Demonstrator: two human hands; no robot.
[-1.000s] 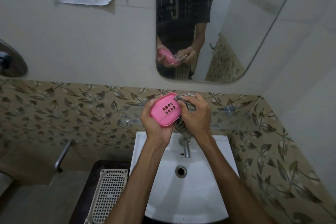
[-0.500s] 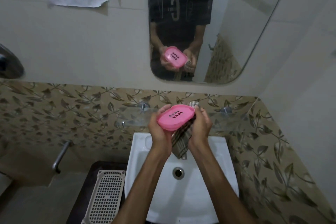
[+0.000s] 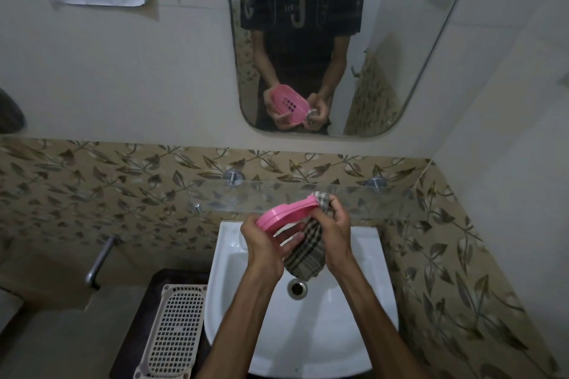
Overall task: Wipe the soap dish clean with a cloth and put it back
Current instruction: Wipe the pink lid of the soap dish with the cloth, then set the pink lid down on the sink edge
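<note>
Over white basin (image 3: 354, 255): left hand (image 3: 266, 244) grips pink oval plastic soap dish (image 3: 284, 213), right hand (image 3: 334, 224) pinches checked cloth (image 3: 306, 255) at its right end; I'd rub along rim, dish steady.

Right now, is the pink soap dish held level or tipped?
Tipped: the soap dish slants, its right end higher, by the checked cloth.
</note>
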